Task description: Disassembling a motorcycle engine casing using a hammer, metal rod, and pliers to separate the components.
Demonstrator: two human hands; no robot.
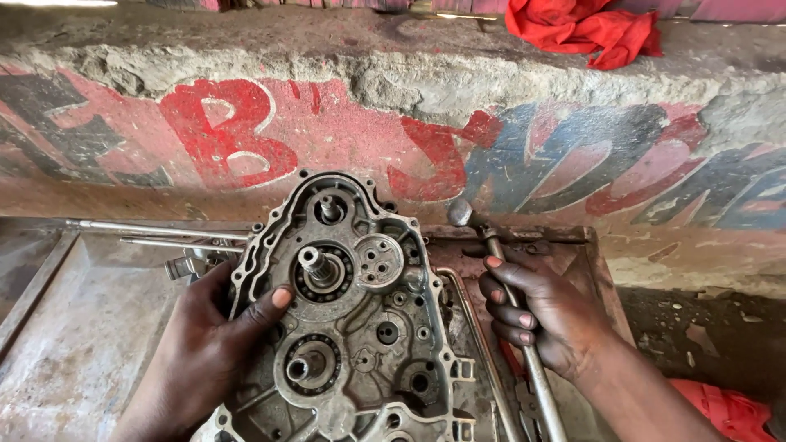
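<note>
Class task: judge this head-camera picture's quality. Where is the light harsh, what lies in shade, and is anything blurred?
Head view: daylight is even and soft on the engine casing and both hands; a blown-out strip sits at the top-left edge; the hammer in the right hand looks slightly soft; the painted wall is sharp.

Two bare hands are seen, the left hand point(201, 344) and the right hand point(544, 315). No gloves, rings or watch are worn, nails are kept short, and no sleeves are visible.

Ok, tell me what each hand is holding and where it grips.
Left hand steadies the engine crankcase half by its left edge, thumb on its face. Right hand grips the hammer around the middle of its metal handle.
</note>
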